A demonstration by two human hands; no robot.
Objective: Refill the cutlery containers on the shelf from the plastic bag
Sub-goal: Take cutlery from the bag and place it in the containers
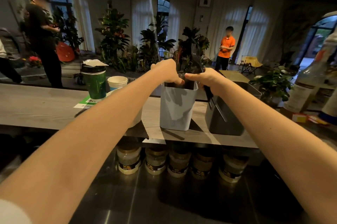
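As right hand [206,80] grips forks [196,56], left [167,72] touches container [177,108].

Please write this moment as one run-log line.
left hand: holds white container rim | right hand: grips black forks, tines up | dark container: beside white one

Containers [178,107] side by side on shelf [36,107]

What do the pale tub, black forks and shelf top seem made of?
The pale grey rectangular tub: probably plastic, smooth matte walls, rounded corners. The black forks: likely plastic, thin, dull sheen. The grey shelf top: wood or wood-look laminate, grain lines showing.
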